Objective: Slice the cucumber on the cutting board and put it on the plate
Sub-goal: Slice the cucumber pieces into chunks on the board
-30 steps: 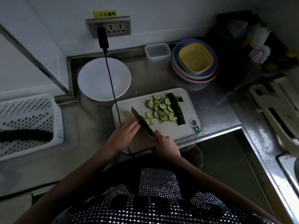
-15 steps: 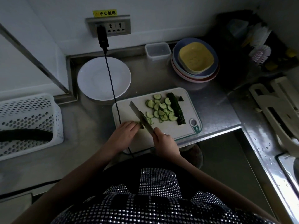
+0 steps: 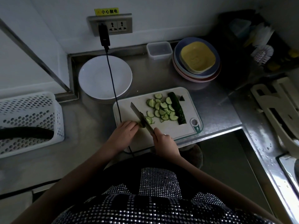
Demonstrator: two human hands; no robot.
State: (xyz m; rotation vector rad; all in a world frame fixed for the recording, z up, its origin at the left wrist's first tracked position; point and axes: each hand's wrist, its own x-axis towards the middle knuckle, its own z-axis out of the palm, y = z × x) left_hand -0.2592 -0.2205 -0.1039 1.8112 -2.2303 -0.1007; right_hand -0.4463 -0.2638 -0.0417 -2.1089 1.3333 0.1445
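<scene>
Lowered again onto the cucumber stub (image 3: 142,125), the knife (image 3: 141,116) — gripped by the right hand (image 3: 163,141) — points up-left.

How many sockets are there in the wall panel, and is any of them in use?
3. The wall panel holds three sockets in a row: the left one is covered by a black plug; the middle one and the right one are free.

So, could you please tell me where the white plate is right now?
In the head view, the white plate sits on the counter at the back left, just beyond the cutting board's far-left corner and below the wall socket.
</scene>
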